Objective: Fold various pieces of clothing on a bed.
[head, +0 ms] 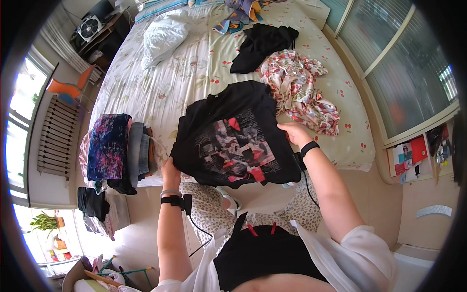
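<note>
A black T-shirt (233, 135) with a red, pink and grey printed picture is spread between my hands, over the near edge of the bed. My left hand (170, 171) grips its left side. On the opposite side, my right hand (294, 133) holds the edge, with the fingers partly hidden by the cloth. Beyond the shirt lie a crumpled black garment (261, 45) and a rumpled floral garment (299, 91). Left of my left hand, a stack of folded clothes has a dark blue floral piece (108, 146) and grey folded garments (135, 153).
The bed (182, 87) carries a white quilted bundle (166, 36) and a multicoloured cloth (239, 16) farther back. More clothes (93, 204) lie on a clear bin below the stack. Sliding glass doors (408, 73) stand right; an orange chair (69, 85) stands left. Cables hang from both wristbands.
</note>
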A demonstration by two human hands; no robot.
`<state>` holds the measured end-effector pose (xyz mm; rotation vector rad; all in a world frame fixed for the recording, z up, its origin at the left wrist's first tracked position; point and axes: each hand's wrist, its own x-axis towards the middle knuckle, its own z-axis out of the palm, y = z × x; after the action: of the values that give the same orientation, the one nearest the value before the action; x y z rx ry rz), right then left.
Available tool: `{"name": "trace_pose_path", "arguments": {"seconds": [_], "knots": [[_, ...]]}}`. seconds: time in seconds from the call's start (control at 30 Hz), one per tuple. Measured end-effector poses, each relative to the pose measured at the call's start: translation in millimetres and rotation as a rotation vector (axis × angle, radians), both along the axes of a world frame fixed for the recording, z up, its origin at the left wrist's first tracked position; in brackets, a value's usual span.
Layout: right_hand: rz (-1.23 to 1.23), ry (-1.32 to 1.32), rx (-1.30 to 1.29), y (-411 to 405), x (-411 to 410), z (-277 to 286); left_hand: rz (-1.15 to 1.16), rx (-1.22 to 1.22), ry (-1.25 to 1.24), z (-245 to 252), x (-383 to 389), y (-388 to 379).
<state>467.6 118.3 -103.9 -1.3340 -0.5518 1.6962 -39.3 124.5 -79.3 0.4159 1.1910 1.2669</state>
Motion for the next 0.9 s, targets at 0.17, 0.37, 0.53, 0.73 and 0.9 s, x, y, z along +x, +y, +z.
{"name": "trace_pose_path", "arguments": {"seconds": [0.17, 0.37, 0.53, 0.73, 0.9], "knots": [[-0.119, 0.016, -0.071, -2, -18, 4, -0.067, -0.234, -0.259, -12, -8, -15], [-0.148, 0.235, -0.324, -20, -51, 16, -0.275, -0.237, -0.282, 16, -3, -42], [-0.157, 0.281, -0.182, -14, -66, -11, -0.286, -0.171, -0.302, 34, 4, -52], [-0.194, 0.206, -0.018, -31, -67, 8, -0.290, -0.103, -0.243, 62, -10, -70], [-0.318, 0.201, 0.108, -44, -42, 14, -0.317, -0.018, -0.215, 74, -9, -75]]}}
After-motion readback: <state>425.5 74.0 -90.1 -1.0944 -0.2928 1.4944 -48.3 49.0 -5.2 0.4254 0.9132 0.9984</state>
